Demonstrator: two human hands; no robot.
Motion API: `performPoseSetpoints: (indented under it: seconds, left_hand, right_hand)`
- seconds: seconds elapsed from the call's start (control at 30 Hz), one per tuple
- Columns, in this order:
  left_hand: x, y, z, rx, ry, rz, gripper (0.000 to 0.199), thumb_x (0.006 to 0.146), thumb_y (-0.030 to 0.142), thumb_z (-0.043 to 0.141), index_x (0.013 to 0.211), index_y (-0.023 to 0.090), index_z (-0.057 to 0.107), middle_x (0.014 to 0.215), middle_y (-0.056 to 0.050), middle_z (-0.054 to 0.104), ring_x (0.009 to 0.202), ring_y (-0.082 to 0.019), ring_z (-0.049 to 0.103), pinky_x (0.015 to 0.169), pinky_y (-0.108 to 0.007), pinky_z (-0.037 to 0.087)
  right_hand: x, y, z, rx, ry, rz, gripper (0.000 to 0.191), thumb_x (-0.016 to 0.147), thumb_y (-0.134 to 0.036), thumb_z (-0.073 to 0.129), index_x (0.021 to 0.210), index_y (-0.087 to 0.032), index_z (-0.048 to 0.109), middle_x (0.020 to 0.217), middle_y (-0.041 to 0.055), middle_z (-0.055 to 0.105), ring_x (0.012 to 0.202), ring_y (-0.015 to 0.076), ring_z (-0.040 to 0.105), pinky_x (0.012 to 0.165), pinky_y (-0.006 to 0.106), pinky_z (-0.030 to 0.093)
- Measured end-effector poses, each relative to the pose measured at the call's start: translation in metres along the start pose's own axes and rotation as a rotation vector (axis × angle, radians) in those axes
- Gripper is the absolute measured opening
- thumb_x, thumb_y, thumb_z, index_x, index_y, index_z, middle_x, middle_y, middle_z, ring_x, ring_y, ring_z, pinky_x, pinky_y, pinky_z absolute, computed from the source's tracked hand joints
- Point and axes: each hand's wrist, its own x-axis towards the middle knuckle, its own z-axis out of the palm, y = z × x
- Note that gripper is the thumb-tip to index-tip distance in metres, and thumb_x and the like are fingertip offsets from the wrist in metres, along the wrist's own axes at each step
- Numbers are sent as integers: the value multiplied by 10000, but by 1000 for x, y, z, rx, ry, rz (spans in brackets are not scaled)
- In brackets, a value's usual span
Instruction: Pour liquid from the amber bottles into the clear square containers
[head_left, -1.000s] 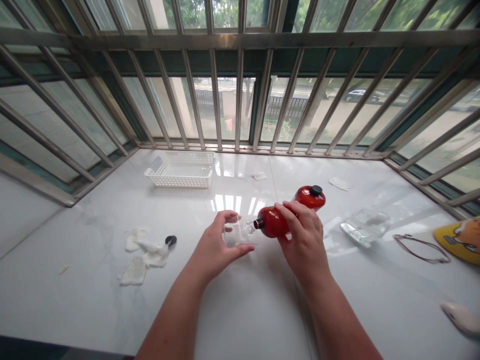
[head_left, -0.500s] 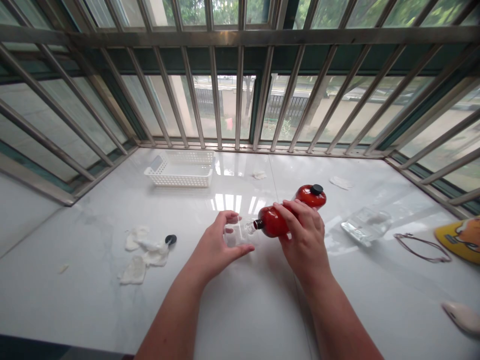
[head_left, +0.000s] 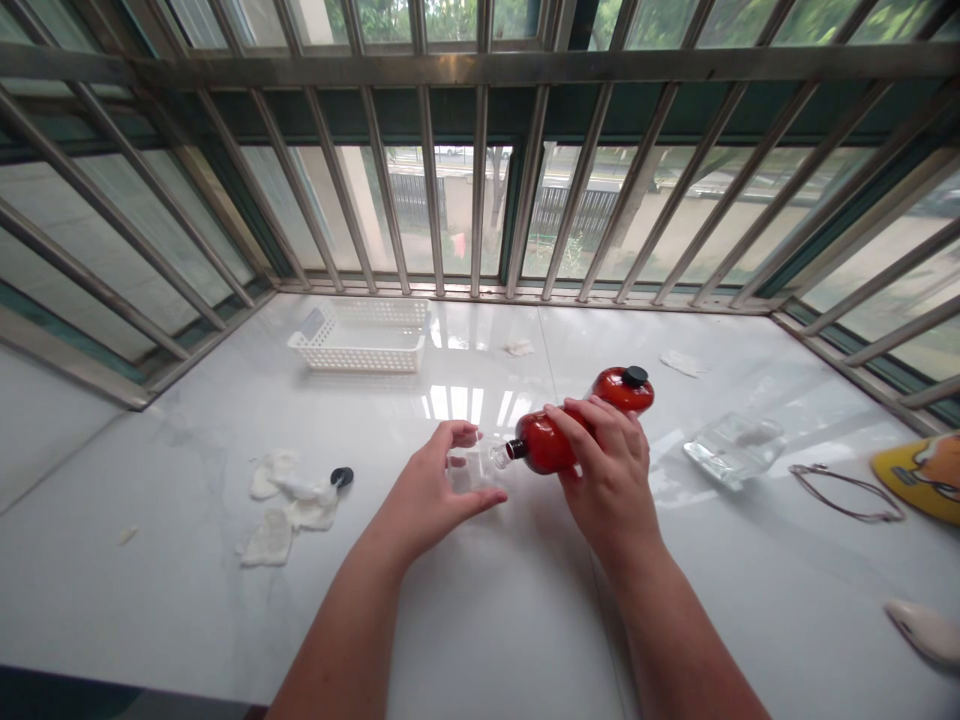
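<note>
My right hand (head_left: 611, 465) is wrapped round a red-brown bottle (head_left: 544, 442), tilted so its uncapped black neck points left. That neck meets the mouth of a small clear bottle (head_left: 480, 462). Curved round the clear bottle is my left hand (head_left: 442, 480), thumb in front and fingers behind. Whether liquid is passing between the two bottles I cannot tell. Just behind my right hand stands a second red-brown bottle (head_left: 624, 388) with a black cap on. To the left, a loose black cap (head_left: 342, 478) rests beside crumpled white tissues (head_left: 289, 505).
A white perforated basket (head_left: 360, 357) sits at the back left. On the right are a clear glass dish (head_left: 735, 450), a thin cord loop (head_left: 847, 492), a yellow item (head_left: 919, 475) and a pale rounded object (head_left: 926, 632). Metal bars (head_left: 480, 200) line the window behind the white table.
</note>
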Motion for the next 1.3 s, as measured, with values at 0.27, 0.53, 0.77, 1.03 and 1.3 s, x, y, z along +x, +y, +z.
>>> performPoseSetpoints:
  seconds: [0.27,0.53,0.77,1.03,1.3]
  left_hand:
    - [0,3,-3,-4,-24,-45,841,761,584,1001,1446,320,592,1538,-119,633,1263,-359,708,1113,-554,581]
    - [1,2,-4,5,-32,-36,839,768,576,998,1464,330,600,1538,-108,642,1260,-352,712,1128,-552,573]
    - [0,0,-4,-4,-36,-30,831,766,562,1005,1458,333,606,1532,-103,650,1266,-348,713,1132,-547,574]
    - [2,-1,-5,4,-28,15,803,773,555,1005,1444,320,632,1490,-106,686,1297,-345,703,1102,-516,597]
    - [0,0,-6,-5,-40,48,787,787,567,995,1442,316,637,1483,-101,703,1411,-334,646,1126,-485,587]
  right_hand:
    - [-1,0,-1,-3,-12,-3,643,958,-50,740,1515,-353,636,1520,67,679,1504,350,555,1372,600,239]
    - [0,0,0,-11,-16,-11,603,980,-70,719,1504,-358,644,1518,61,679,1502,338,554,1375,592,232]
    - [0,0,0,-12,-15,-8,606,974,-71,712,1505,-356,649,1515,66,682,1502,343,559,1371,607,240]
    - [0,0,0,-10,-25,-11,617,971,-67,732,1509,-356,644,1521,66,680,1512,346,553,1375,614,231]
    - [0,0,0,-9,-24,-6,604,980,-79,721,1509,-361,643,1519,68,683,1509,347,560,1366,614,251]
